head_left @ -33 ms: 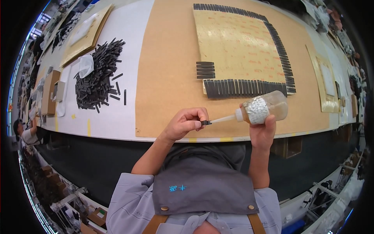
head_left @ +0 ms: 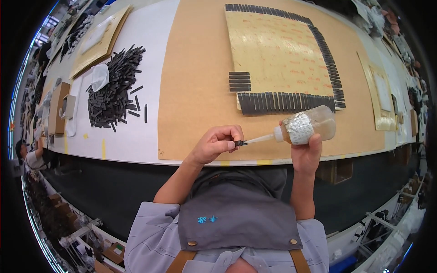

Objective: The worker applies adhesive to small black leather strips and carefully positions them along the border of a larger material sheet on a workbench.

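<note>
Above the near edge of the surface (head_left: 136, 136), both hands are raised clear of the brown board (head_left: 195, 91). The left hand (head_left: 216, 144) pinches a small black strip (head_left: 241, 143) between thumb and fingertips, grip clenched on it, with one end exposed toward the right. The right hand (head_left: 307, 152) is wrapped around a translucent squeeze bottle (head_left: 307, 126), grip closed on its body, and holds it nearly horizontal so that the long nozzle (head_left: 261, 139) meets the exposed end of the strip. Holding both items in the air keeps the nozzle outlet away from the board.

Farther back on the board lies a yellowish sheet (head_left: 277, 54). Rows of black strips (head_left: 287, 101) border its top, right and bottom edges, set side by side. A short stack of strips (head_left: 239, 81) lies just left of the sheet, within reach. A loose heap of strips (head_left: 114, 91) lies on the white area to the left, with a white bag (head_left: 99, 76) resting on it.
</note>
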A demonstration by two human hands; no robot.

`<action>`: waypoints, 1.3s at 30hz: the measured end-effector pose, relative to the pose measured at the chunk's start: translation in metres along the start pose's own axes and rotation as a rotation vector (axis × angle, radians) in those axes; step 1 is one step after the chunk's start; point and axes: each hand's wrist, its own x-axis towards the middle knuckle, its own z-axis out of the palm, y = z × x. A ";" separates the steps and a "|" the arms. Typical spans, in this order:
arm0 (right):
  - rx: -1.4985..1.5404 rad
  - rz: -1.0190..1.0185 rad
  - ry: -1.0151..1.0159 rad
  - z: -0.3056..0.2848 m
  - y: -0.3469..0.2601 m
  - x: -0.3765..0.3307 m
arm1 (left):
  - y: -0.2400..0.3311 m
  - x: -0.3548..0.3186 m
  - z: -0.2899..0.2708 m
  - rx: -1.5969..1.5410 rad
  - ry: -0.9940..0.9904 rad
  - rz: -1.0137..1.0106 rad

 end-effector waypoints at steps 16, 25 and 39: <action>0.050 0.029 0.038 0.011 -0.005 0.000 | 0.001 0.001 0.000 0.025 -0.012 -0.014; 0.008 0.026 0.043 0.011 -0.007 -0.002 | -0.003 0.002 0.001 0.021 0.039 0.033; -0.062 -0.009 0.063 -0.001 -0.001 -0.002 | -0.004 0.002 0.001 0.019 0.010 0.055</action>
